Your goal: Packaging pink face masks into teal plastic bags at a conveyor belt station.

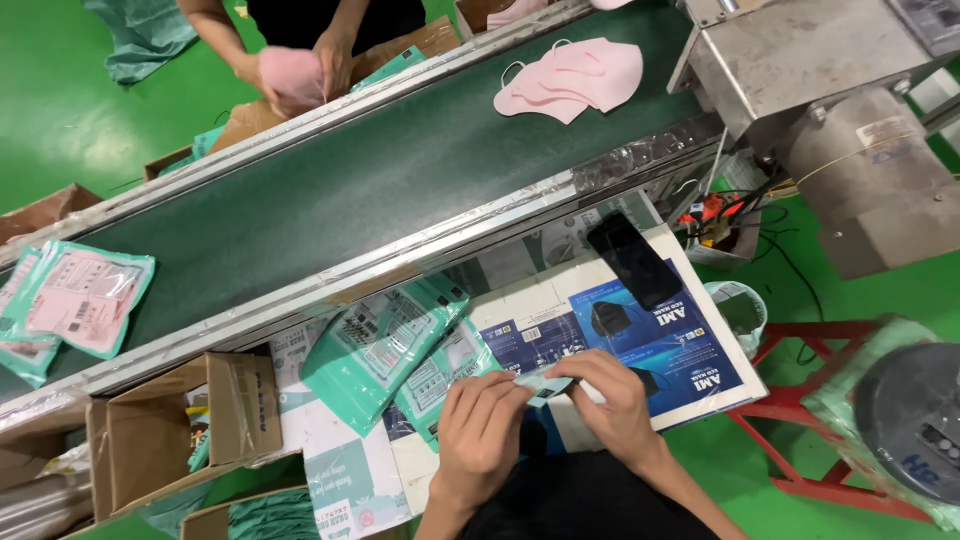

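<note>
View from my head, looking down. My left hand (483,428) and my right hand (612,398) meet at the near edge of the table (520,300), both palm-down with fingers curled inward. Together they pinch a small teal mask packet (547,384), which lies flat between my 2 sets of fingertips just above the blue printed box sheet (665,345). My left fingers are closed on the packet's left end; my right thumb and fingers are closed on its right end. Both forearms run in from the lower edge of the view. Left of my hands lie 2 teal packets (385,345) and an open cardboard box (180,420). A black phone (634,259) rests on the sheet. Beyond runs the green conveyor belt (330,190), carrying pink masks (575,78); another person's hands (295,75) hold a pink mask on its far side.
</note>
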